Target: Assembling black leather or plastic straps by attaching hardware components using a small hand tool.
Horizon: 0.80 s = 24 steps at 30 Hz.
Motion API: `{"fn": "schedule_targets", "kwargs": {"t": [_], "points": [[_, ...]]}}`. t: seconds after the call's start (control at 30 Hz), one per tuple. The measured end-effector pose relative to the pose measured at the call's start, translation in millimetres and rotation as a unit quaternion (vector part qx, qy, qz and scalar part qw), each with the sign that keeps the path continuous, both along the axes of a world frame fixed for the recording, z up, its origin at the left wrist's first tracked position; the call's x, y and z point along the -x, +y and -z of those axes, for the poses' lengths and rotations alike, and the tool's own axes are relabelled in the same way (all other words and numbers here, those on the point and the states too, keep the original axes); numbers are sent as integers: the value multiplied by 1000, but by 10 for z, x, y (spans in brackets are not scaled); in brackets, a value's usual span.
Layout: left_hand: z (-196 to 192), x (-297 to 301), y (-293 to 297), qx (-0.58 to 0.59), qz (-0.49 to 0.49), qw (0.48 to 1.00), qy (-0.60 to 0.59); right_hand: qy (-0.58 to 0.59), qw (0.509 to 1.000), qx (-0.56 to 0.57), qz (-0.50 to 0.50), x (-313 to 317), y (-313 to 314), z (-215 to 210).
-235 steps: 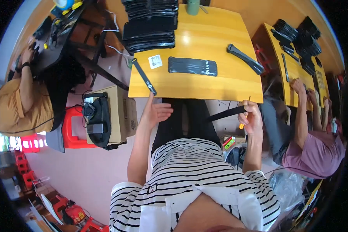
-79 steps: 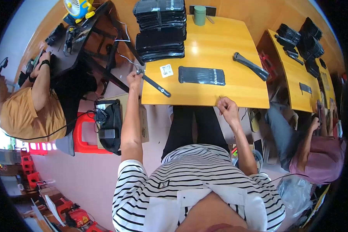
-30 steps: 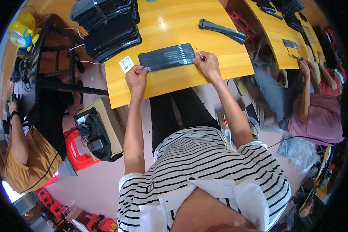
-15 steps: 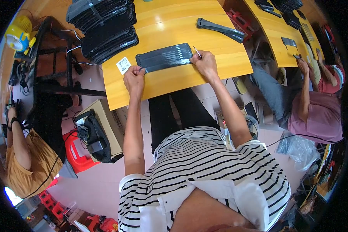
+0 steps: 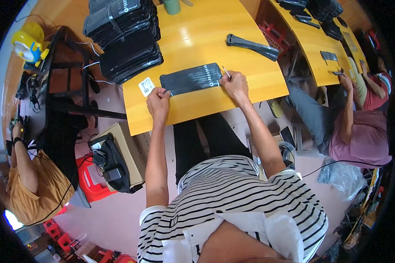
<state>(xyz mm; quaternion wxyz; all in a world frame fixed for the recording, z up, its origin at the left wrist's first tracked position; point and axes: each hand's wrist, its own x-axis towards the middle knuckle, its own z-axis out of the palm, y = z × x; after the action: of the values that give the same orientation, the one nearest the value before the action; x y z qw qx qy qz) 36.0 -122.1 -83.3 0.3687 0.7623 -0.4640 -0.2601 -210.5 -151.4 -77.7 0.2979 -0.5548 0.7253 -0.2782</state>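
Note:
A row of flat black strips (image 5: pixel 191 79), with pale marks at the right end, lies side by side on the yellow table (image 5: pixel 197 107). My left hand (image 5: pixel 158 105) pinches the near left corner of the row, thumb and forefinger closed on the nearest strip. At the right end, my right hand (image 5: pixel 236 86) is closed around a thin pen-like tool (image 5: pixel 225 70), its tip pointing up and away. The fingers of that hand also touch the near right corner of the strips; exactly what they press is hidden. A white printed label (image 5: pixel 146 87) lies beside my left hand.
Tall stacks of black strip bundles (image 5: pixel 129 61) stand at the far left. A loose black strip bundle (image 5: pixel 252 46) lies at the far right, and a green cup (image 5: pixel 172 6) at the back. Other people sit at both sides. A cardboard box (image 5: pixel 131 151) stands below left.
The whole view has shifted, so the table sits slightly lower and further right. Both hands keep nearly the same places at the ends of the strips.

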Motion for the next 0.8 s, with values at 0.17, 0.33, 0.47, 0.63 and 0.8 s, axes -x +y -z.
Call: {"fn": "schedule_targets", "kwargs": {"t": [0.17, 0.33, 0.47, 0.63, 0.8], "points": [[6, 14, -7, -2, -10, 1000, -3, 4, 1000, -6, 8, -21, -30, -8], [24, -11, -48, -12, -15, 999, -36, 8, 1000, 7, 12, -58, -53, -28], [56, -3, -81, -13, -20, 998, -59, 10, 1000, 2, 9, -34, -66, -40], [168, -184, -144, -33, -42, 999, -9, -9, 1000, -21, -15, 5, -118, -10], [97, -195, -113, -101, -28, 990, 92, -3, 999, -15, -40, 90, -82, 2]]}}
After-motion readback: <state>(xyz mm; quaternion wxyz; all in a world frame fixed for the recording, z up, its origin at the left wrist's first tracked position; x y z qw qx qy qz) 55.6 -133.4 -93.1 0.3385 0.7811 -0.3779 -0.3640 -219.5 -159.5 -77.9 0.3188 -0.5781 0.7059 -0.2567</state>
